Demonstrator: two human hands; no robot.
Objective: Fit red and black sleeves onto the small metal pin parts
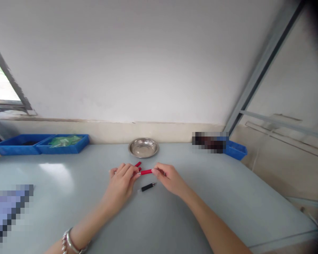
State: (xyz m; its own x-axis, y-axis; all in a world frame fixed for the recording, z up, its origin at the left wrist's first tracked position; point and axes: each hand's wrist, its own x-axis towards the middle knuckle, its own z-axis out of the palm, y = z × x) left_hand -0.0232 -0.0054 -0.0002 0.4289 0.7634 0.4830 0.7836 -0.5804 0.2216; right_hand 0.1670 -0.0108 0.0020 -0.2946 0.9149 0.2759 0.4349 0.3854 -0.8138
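In front of me my right hand (166, 176) pinches the right end of a red pen barrel (146, 172). From its left end a thin pale rod (139, 173) runs to the fingers of my left hand (124, 178), which are closed around it. Most of the rod is hidden by that hand. Just past my left fingertips shows another red piece (138, 164); I cannot tell if it lies on the table or is held. A black pen grip section (148, 187) with a pointed metal tip lies on the table below the two hands.
A round steel dish (143, 148) stands near the wall. Two blue trays (76, 148) sit at the back left, one with a green plastic bag (66, 141). Another blue tray (236, 151) is at the back right, beside a blurred dark patch. A blurred bluish thing (7, 208) lies at left.
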